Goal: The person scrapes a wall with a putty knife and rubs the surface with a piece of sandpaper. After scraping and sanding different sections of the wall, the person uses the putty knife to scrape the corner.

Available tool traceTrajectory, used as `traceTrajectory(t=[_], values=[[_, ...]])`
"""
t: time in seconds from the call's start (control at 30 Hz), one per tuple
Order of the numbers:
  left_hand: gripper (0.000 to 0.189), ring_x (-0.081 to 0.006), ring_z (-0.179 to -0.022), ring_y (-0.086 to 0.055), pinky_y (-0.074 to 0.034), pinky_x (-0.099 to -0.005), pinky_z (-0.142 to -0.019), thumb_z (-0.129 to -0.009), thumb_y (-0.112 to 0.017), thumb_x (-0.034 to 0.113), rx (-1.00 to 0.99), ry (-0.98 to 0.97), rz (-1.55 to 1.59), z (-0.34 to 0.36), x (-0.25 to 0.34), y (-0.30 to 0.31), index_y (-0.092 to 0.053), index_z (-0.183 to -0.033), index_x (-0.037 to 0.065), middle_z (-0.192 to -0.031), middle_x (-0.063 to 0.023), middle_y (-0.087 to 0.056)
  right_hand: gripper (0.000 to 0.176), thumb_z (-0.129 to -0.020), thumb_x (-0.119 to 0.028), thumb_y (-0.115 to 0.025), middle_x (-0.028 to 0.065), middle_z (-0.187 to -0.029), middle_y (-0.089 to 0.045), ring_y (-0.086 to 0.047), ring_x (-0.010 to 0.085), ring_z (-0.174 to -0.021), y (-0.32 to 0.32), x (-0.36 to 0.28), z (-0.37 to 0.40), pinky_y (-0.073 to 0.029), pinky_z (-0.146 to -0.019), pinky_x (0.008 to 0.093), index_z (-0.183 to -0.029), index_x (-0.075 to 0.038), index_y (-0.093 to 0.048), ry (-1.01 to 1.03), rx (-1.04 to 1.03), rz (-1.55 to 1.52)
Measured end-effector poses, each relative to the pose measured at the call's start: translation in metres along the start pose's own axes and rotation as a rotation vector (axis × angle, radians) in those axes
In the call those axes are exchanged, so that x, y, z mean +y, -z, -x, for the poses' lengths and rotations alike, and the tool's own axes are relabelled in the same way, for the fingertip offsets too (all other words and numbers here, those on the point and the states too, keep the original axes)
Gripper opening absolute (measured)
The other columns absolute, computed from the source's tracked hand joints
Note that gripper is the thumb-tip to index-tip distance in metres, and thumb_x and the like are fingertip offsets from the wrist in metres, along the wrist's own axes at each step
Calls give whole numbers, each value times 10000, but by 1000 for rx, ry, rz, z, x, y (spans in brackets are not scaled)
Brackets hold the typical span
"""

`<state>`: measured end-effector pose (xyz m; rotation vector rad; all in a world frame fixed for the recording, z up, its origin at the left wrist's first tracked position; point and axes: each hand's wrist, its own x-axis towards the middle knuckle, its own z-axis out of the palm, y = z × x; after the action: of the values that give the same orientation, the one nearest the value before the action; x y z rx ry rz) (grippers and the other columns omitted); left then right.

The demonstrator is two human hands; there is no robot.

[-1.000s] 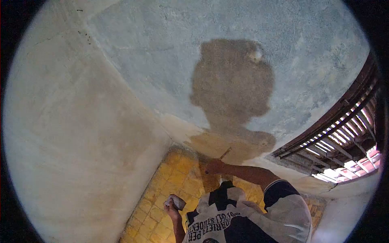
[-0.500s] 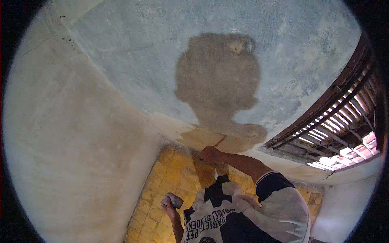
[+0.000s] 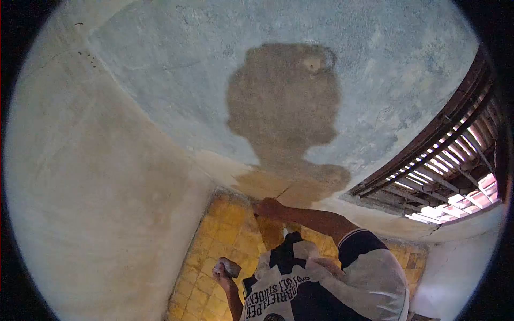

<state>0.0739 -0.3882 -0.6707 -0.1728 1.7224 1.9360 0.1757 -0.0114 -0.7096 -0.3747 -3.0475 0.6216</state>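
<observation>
My right hand is closed at the lower part of the wall, just above the floor corner. A thin, flat tool sticks out of it towards the wall; it looks like a narrow dark line here, and its exact kind cannot be made out. Whether its edge touches the wall cannot be told. Lower and to the left, my left hand is wrapped round a grey, block-like thing and holds it above the floor. The wall is blue-grey above and cream below.
A cream side wall meets the worked wall in a corner on the left. Yellow tiles cover the floor. A slatted wooden window is at the right. My shadow falls on the wall.
My right hand has shifted left and slightly down along the wall. The tool in it now looks thinner, as if turned more edge-on. My left hand has hardly moved.
</observation>
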Motion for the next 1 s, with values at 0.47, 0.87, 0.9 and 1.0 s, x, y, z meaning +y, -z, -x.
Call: traceTrajectory(t=[0.47, 0.87, 0.9, 1.0], values=[[533, -296, -1191, -518, -449, -434, -975, -892, -685, 246, 59, 30, 33, -3, -1, -2, -428, -1304, 28, -1279, -179, -507, 192, -859, -246, -586, 135, -688, -619, -616, 274, -633, 12, 32, 0, -503, -571, 472, -801, -66, -621, -305, -82, 9], [452, -263, -1078, -552, -470, -425, -897, -910, -652, 289, -104, -87, -57, -9, -9, 0, -456, -1226, 31, -1178, -141, -536, 327, -891, -326, -575, 139, -772, -641, -642, 330, -761, 27, 17, -1, -525, -709, 478, -759, -32, -627, -198, -72, -33], [446, -262, -1076, -554, -474, -423, -892, -911, -651, 290, -84, -112, -82, -7, -5, -5, -460, -1219, 30, -1180, -141, -536, 342, -892, -337, -571, 142, -788, -644, -640, 339, -765, 22, 21, -3, -524, -711, 477, -756, -28, -629, -219, -65, -30], [446, -259, -1065, -562, -486, -417, -872, -914, -650, 296, -73, -82, -73, -1, 6, -10, -462, -1215, 27, -1180, -143, -536, 321, -905, -308, -545, 162, -774, -632, -636, 348, -726, -101, 55, -17, -529, -703, 480, -805, -14, -630, 34, 275, -235]])
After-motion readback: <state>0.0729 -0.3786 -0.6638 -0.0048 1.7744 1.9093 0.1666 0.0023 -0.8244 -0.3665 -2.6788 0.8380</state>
